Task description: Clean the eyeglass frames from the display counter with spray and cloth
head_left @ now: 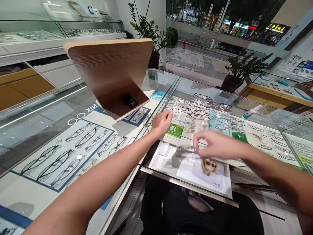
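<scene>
My left hand (pixel 162 122) is closed, thumb uppermost, at the glass counter's edge above the drawer's left back corner. Its fingertips face away, so anything inside it is hidden. Over the pulled-out drawer (pixel 230 186), my right hand (pixel 215 143) has thumb and fingers curled together in a pinch. Whatever lies between those fingertips is too blurred to make out. Just left of them, a blurred, see-through pair of glasses (pixel 183 151) shows above the drawer's floor. Inside the drawer lies a white printed sheet (pixel 188 173) with a picture of a face.
Eyeglass frames (pixel 199 109) fill the glass case (pixel 193 85) ahead, with a green card (pixel 174 130) at its near left. A brown tilted stand (pixel 112 71) rises on the left counter. A small spray bottle (pixel 251 111) is at the right. My lap sits beneath the drawer.
</scene>
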`<state>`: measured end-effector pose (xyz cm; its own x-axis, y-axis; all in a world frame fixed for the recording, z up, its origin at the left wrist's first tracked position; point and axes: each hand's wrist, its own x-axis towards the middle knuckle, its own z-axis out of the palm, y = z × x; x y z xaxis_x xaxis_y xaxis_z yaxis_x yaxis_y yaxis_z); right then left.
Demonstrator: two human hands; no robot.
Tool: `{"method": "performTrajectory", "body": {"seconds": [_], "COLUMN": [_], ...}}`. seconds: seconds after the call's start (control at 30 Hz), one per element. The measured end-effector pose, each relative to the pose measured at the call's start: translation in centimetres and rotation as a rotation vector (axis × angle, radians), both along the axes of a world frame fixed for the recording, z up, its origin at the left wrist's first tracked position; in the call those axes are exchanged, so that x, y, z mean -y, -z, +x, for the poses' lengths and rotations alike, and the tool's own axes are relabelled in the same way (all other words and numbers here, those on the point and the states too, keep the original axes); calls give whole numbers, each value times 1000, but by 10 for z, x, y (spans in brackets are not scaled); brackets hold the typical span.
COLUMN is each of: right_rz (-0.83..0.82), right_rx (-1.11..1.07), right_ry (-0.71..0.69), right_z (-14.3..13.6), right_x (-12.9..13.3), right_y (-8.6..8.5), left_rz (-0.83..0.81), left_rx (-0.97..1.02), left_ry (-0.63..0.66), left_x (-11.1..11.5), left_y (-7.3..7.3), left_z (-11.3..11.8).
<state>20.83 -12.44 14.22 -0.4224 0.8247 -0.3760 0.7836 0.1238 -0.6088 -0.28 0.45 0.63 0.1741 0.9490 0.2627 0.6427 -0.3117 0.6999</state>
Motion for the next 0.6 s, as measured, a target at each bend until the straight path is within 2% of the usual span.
{"method": "performTrajectory", "body": {"seconds": [0.07,0.1,0.2,0.3,0.4,0.5,0.6], "right_rz": [87,162,410,610,655,638,617], "right_rx": [7,33,174,326,393,411,419], "right_ry": [2,17,124,194,214,207,193], "right_z": [2,1,-6,-17,-24,-23,-19], "right_x": [-36,-59,-136,-210,-265,-295,-311], "right_y": [-27,-34,-37,-16,12,35,52], "left_rz": [-3,-2,61,175,210,207,192], "left_rx": [-7,-19,-98,-213,-259,-256,-265], "left_ry": [3,-2,0,72,125,153,164], "left_x": [0,0,2,3,4,4,5], "left_y": [1,2,3,5,8,10,9], "left_z": [0,0,-1,-1,-1,-2,-1]}}
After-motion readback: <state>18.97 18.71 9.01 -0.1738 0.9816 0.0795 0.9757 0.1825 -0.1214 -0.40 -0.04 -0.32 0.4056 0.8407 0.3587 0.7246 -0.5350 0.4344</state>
